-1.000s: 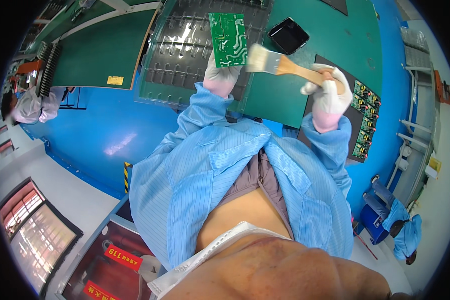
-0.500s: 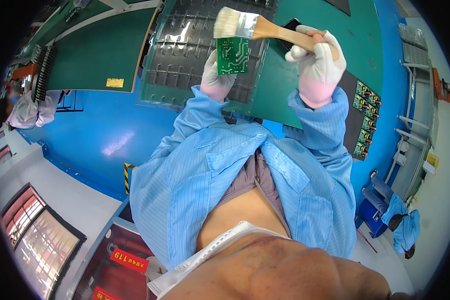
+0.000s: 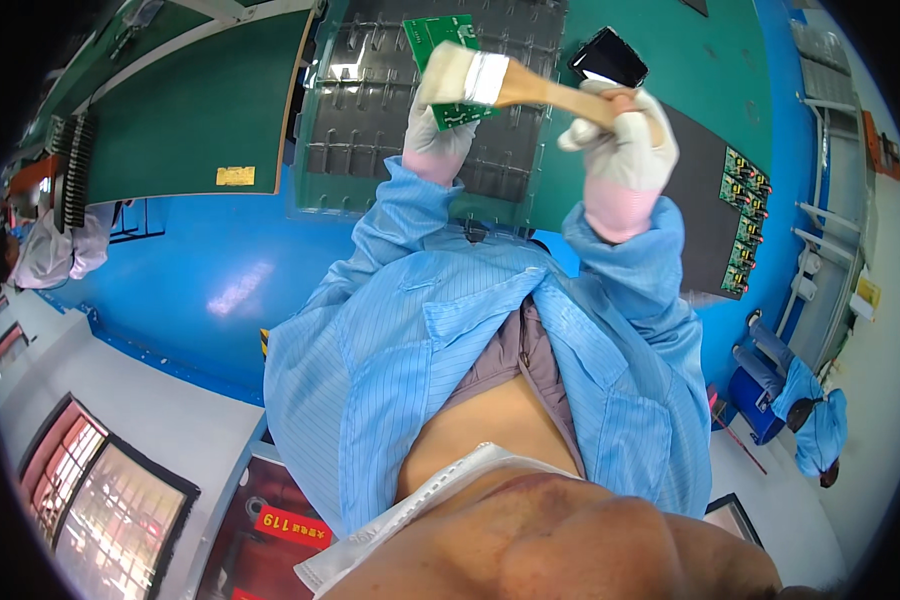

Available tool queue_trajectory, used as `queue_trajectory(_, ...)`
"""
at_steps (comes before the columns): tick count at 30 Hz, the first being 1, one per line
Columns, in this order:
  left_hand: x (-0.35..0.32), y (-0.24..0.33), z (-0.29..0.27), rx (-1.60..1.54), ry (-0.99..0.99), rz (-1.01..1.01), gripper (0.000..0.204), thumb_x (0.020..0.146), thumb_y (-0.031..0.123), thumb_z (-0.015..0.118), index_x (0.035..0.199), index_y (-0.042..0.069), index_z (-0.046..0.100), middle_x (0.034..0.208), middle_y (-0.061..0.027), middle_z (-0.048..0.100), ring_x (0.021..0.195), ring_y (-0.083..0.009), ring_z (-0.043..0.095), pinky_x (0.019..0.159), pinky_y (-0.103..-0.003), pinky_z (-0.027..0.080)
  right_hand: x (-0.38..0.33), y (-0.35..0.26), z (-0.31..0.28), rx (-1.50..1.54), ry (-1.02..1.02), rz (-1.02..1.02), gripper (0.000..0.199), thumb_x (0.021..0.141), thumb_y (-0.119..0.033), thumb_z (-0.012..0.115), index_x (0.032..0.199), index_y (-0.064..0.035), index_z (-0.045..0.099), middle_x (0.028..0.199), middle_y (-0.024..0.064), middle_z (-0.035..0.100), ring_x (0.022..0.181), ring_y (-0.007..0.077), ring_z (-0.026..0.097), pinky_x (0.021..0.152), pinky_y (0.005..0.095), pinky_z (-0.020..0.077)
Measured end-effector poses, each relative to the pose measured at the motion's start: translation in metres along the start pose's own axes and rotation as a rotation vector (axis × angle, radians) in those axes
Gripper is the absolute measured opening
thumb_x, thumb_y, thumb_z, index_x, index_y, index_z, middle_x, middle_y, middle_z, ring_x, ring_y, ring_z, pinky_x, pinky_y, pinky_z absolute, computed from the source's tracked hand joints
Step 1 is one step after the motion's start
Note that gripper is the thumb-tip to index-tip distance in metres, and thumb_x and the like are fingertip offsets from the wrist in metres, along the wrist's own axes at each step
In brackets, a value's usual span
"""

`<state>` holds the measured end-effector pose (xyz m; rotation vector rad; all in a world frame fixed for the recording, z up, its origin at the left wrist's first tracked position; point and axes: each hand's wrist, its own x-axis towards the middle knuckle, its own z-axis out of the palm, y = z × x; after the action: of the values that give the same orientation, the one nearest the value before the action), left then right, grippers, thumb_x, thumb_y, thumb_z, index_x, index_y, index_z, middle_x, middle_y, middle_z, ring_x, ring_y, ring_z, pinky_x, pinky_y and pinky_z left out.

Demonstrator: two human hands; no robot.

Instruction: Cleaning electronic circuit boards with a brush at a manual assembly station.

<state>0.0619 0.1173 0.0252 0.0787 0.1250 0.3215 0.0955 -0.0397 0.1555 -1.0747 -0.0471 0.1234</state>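
Observation:
My left hand (image 3: 438,138), in a white glove with a pink cuff, grips a green circuit board (image 3: 432,30) and holds it up above the bench. Its fingers are partly hidden behind the board. A flat brush (image 3: 540,90) with pale bristles, a silvery ferrule and a wooden handle is held in my right hand (image 3: 628,145), gloved alike. The bristles lie across the board's middle in this view and cover part of it. Whether they press on it I cannot tell for sure.
Under my left hand lies a dark compartmented plastic tray (image 3: 355,130) on the green bench (image 3: 670,60). A small black container (image 3: 610,58) stands beyond my right hand. Several populated circuit boards (image 3: 745,220) line a black mat (image 3: 695,165). People work at both sides.
The brush has come down and slightly left, from the board's top edge to across its middle. The board has tilted and shifted up. The black container now shows more fully.

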Motion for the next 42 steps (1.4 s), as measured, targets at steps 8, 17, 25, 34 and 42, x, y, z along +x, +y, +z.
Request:
queue_trajectory(8, 0.001, 0.014, -0.016, 0.016, -0.116, 0.039, 0.037, 0.082, 0.002, 0.056, 0.118, 0.004, 0.048, 0.113, -0.0125, 0.056, 0.100, -0.0247, 0.057, 0.087, -0.037, 0.048, 0.002, 0.006, -0.022, -0.155, 0.101, -0.017, 0.018, 0.086, -0.003, 0.042, 0.097, 0.0064, 0.052, 0.096, 0.0225, 0.058, 0.051, 0.0177, 0.053, 0.046, 0.0281, 0.0476)
queue_trajectory(17, 0.011, 0.030, -0.007, 0.049, 0.061, 0.057, 0.035, 0.082, 0.001, 0.057, 0.116, 0.002, 0.048, 0.109, -0.0129, 0.057, 0.093, -0.0229, 0.060, 0.082, -0.032, 0.052, -0.001, 0.016, -0.035, -0.340, 0.047, -0.011, 0.020, 0.087, -0.006, 0.045, 0.098, 0.0085, 0.054, 0.092, 0.0205, 0.059, 0.048, 0.0175, 0.052, 0.048, 0.0267, 0.0479)
queue_trajectory(25, 0.117, 0.181, -0.032, 0.647, 0.083, 0.005, 0.028, 0.085, -0.001, 0.051, 0.113, -0.004, 0.047, 0.099, -0.0140, 0.055, 0.077, -0.0170, 0.054, 0.061, -0.023, 0.048, -0.014, 0.004, -0.088, -0.316, 0.292, -0.118, 0.020, 0.089, -0.009, 0.046, 0.098, 0.0078, 0.053, 0.092, 0.0200, 0.057, 0.051, 0.0157, 0.051, 0.047, 0.0247, 0.0458)
queue_trajectory(34, 0.297, 0.239, -0.046, 1.048, 0.213, 0.054, 0.023, 0.086, 0.008, 0.050, 0.106, -0.001, 0.054, 0.088, -0.0112, 0.054, 0.068, -0.0139, 0.048, 0.051, -0.020, 0.037, -0.005, 0.004, -0.108, -0.370, 0.468, -0.129, 0.017, 0.090, -0.009, 0.046, 0.098, 0.0050, 0.053, 0.097, 0.0202, 0.057, 0.054, 0.0145, 0.051, 0.046, 0.0218, 0.0447)
queue_trajectory(42, 0.428, 0.229, -0.093, 1.461, 0.620, 0.090, 0.036, 0.078, 0.031, 0.058, 0.098, 0.001, 0.061, 0.083, -0.0108, 0.059, 0.068, -0.0175, 0.052, 0.058, -0.024, 0.039, 0.011, 0.005, -0.112, -0.398, 0.522, -0.107, 0.016, 0.090, -0.010, 0.046, 0.096, 0.0034, 0.053, 0.099, 0.0191, 0.057, 0.054, 0.0139, 0.051, 0.045, 0.0211, 0.0444)
